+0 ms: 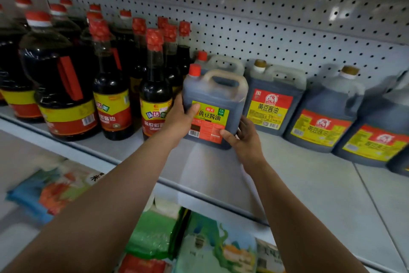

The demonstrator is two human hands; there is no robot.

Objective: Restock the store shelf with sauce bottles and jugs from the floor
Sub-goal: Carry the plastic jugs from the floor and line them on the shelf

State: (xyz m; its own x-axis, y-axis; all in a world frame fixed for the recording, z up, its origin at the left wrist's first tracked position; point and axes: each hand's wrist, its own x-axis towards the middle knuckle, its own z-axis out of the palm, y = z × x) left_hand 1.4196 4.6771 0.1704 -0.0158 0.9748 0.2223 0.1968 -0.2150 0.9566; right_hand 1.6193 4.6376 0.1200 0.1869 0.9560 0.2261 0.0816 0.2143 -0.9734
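A square soy sauce jug (215, 95) with a red cap, a moulded handle and a green, yellow and red label stands on the grey shelf (298, 179), in front of another red-capped jug (223, 63). My left hand (180, 117) grips its left side, thumb across the label. My right hand (245, 137) holds its lower right corner, thumb on the label's bottom edge. Several tall sauce bottles (156, 86) with red caps stand to its left.
Three brown-capped jugs (274, 100) line the pegboard back wall (265, 18) to the right. Big round dark jugs (59, 82) fill the shelf's left end. Bare shelf lies in front of the jugs. Bagged goods (199, 246) lie on the level below.
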